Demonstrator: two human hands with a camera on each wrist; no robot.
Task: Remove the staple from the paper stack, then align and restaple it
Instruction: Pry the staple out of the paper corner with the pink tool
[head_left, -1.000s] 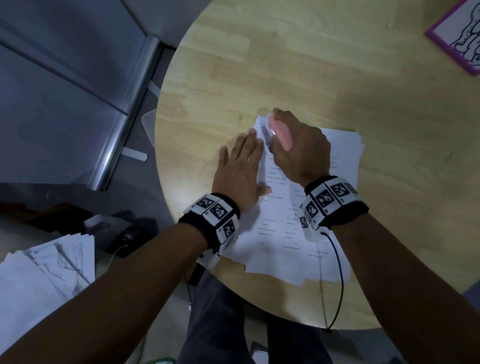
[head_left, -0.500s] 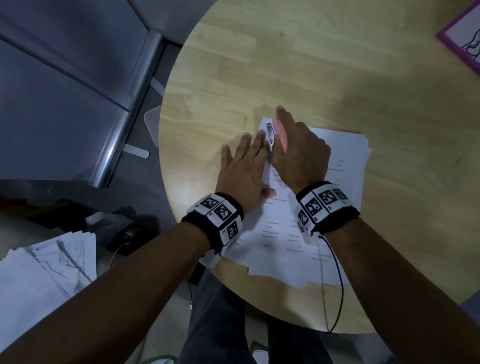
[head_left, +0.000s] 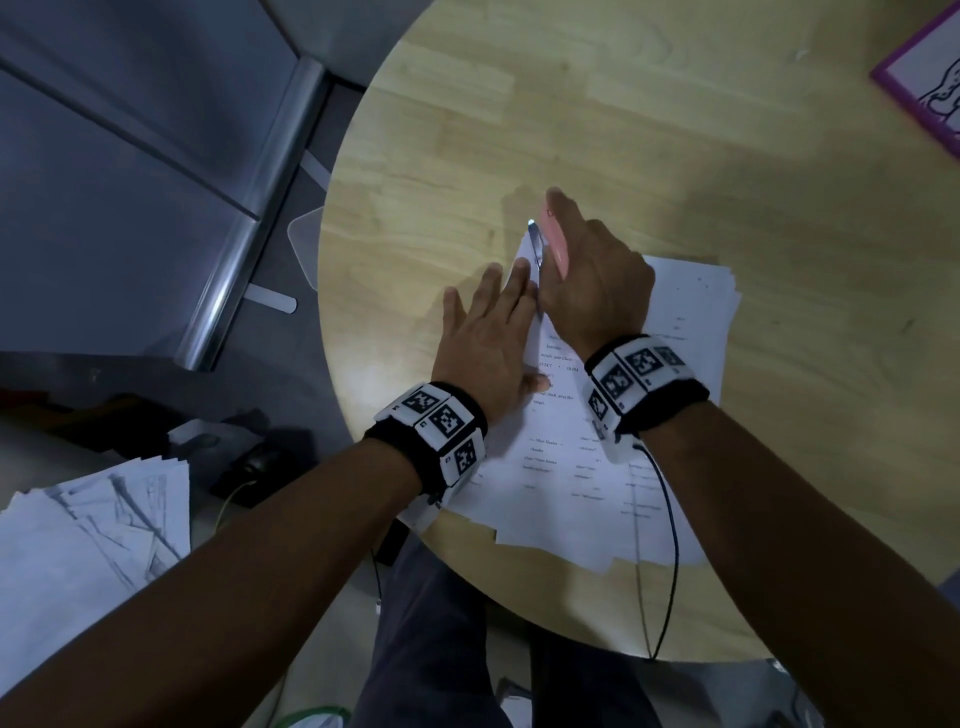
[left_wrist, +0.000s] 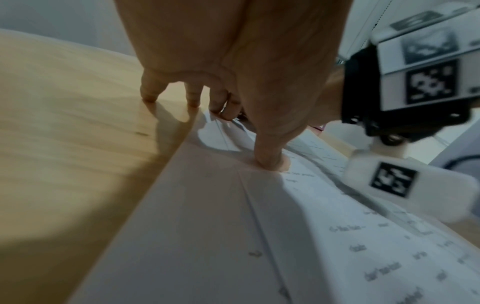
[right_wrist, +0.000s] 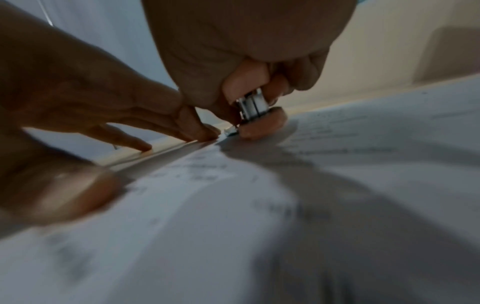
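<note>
A loosely fanned stack of printed white paper (head_left: 582, 467) lies on the round wooden table (head_left: 675, 130). My right hand (head_left: 587, 275) grips a pink stapler (head_left: 553, 244) with metal parts (right_wrist: 253, 107) at the stack's far left corner. In the right wrist view the stapler (right_wrist: 249, 107) sits tilted with its rear end on the sheet. My left hand (head_left: 483, 338) lies flat with straight fingers along the stack's left edge, thumb (left_wrist: 267, 156) pressing the paper (left_wrist: 233, 226), outer fingertips (left_wrist: 149, 96) on bare wood. The staple itself is hidden.
A purple-framed picture (head_left: 924, 78) lies at the table's far right. Another pile of papers (head_left: 88, 540) sits low at the left, off the table. A black cable (head_left: 670, 545) hangs from my right wrist over the near table edge. Metal panels (head_left: 130, 156) stand left.
My right hand has slid the stapler a little farther toward the stack's far corner. My left hand has moved closer beside it, still flat on the paper edge.
</note>
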